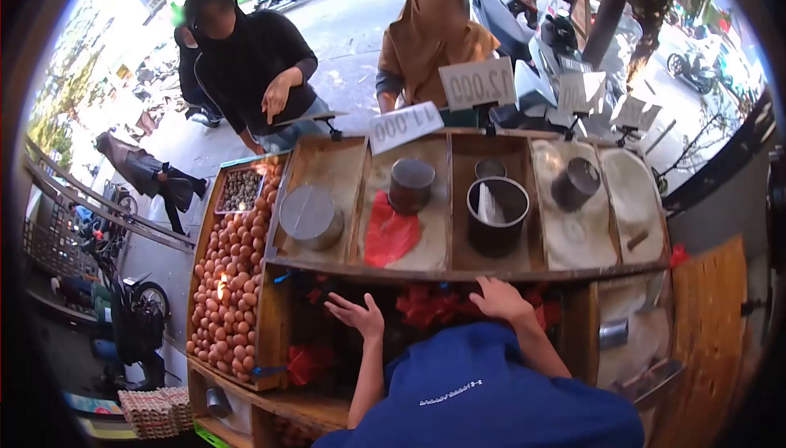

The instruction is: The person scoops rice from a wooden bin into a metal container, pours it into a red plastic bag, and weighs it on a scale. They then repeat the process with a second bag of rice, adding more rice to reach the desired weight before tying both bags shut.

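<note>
My left hand (358, 315) is held up over the dark storage space below the rice bins, its fingers spread and nothing in it. My right hand (503, 299) is just under the front ledge of the bins, fingers stretched out, with no object showing in it. Red plastic bags (431, 304) lie in the storage space between and below my hands. Past the ledge, a large metal measuring can (497, 217) stands in the middle bin, with something whitish inside. A smaller metal can (411, 185) sits beside a red plastic bag (391, 231) on the rice to the left.
Brown eggs (229, 284) fill a sloping wooden tray at left, with a box of quail eggs (240, 191) above. Price cards (477, 84) stand along the far edge. Two people (246, 63) stand across the stall; one points with a hand. A wooden board (711, 342) is at right.
</note>
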